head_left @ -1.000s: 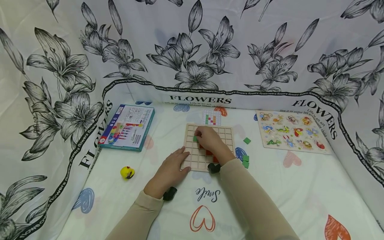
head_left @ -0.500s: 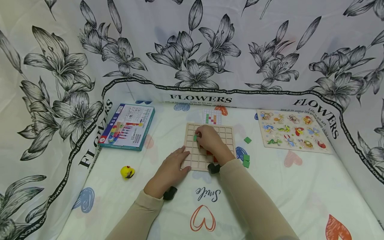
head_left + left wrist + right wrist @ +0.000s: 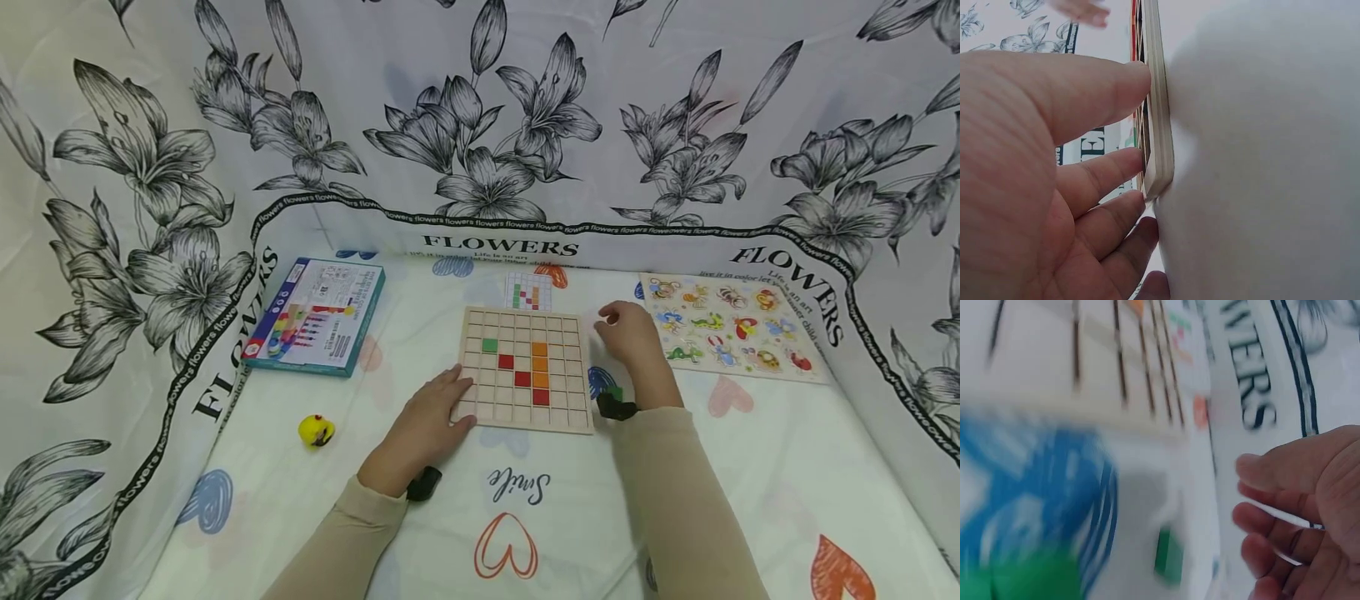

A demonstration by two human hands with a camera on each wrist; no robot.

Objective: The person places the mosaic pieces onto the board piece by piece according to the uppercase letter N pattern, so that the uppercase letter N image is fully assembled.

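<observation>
A wooden grid board (image 3: pixel 489 402) lies flat at the middle of the table. One green square tile (image 3: pixel 490 345) sits in its upper left part, with several red tiles (image 3: pixel 506 362) stepping diagonally down and orange tiles (image 3: pixel 540 364) in a column. My left hand (image 3: pixel 423 419) rests at the board's lower left edge, thumb and fingertips touching it. To the right of the board hovers my right hand (image 3: pixel 633 337), fingers loosely bent and holding nothing. In the right wrist view a loose green tile (image 3: pixel 1169 556) lies below its fingers, and blurred green tiles (image 3: pixel 1035 575) are nearer.
A small pattern card (image 3: pixel 528 292) lies behind the board. At the left are a teal-edged box (image 3: pixel 315 317) and a yellow toy (image 3: pixel 317 431). An insect puzzle board (image 3: pixel 727 329) lies at the right. A flower-printed cloth (image 3: pixel 491 183) rises behind.
My right hand has let go of the green tile, which stays on the board, and has moved right, off the board, over the loose tiles. The left hand has kept its place.
</observation>
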